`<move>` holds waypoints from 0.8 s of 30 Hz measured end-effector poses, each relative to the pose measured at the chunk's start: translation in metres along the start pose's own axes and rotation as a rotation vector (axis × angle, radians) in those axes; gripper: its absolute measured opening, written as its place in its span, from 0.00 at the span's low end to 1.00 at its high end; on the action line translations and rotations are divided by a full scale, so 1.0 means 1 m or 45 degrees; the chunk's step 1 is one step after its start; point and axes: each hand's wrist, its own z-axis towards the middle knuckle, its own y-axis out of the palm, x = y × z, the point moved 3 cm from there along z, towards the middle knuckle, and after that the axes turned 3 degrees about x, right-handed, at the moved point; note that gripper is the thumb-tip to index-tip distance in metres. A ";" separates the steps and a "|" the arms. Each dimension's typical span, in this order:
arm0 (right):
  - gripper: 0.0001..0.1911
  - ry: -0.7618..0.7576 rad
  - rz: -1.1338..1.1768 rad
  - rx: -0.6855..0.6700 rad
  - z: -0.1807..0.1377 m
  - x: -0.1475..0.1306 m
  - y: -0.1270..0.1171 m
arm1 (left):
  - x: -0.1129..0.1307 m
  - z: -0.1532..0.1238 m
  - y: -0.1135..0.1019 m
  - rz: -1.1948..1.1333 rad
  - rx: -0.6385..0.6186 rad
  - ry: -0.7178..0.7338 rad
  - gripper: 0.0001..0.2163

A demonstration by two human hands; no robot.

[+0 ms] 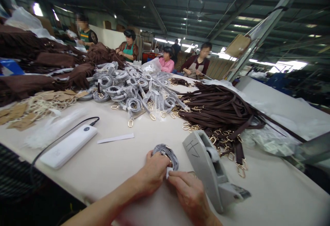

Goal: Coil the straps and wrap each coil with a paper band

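Note:
My left hand (152,173) is closed around a coiled strap wrapped in grey film (166,153), holding it against the white table (108,164). My right hand (189,193) pinches a small white piece of tape (168,172) against the coil's near edge. A grey tape dispenser (208,165) stands just right of both hands.
A white power bank (69,145) with a black cable lies to the left, a white paper strip (116,138) beyond it. Several wrapped coils (129,92) and a heap of brown straps with gold clasps (219,112) lie further back. Brown bags (38,64) pile at left. Several people work at the far end.

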 end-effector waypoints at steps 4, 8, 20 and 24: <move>0.14 0.100 0.086 0.000 -0.002 0.000 0.000 | 0.002 -0.009 -0.008 0.004 -0.063 0.129 0.13; 0.13 0.280 0.133 0.000 0.001 0.003 0.000 | 0.002 -0.015 -0.010 0.020 -0.012 0.166 0.06; 0.13 0.105 0.070 0.049 -0.003 -0.001 -0.002 | -0.004 0.002 0.003 0.221 0.103 0.112 0.11; 0.10 0.223 0.191 0.062 -0.002 0.009 -0.005 | -0.004 -0.001 0.000 0.164 0.092 0.163 0.09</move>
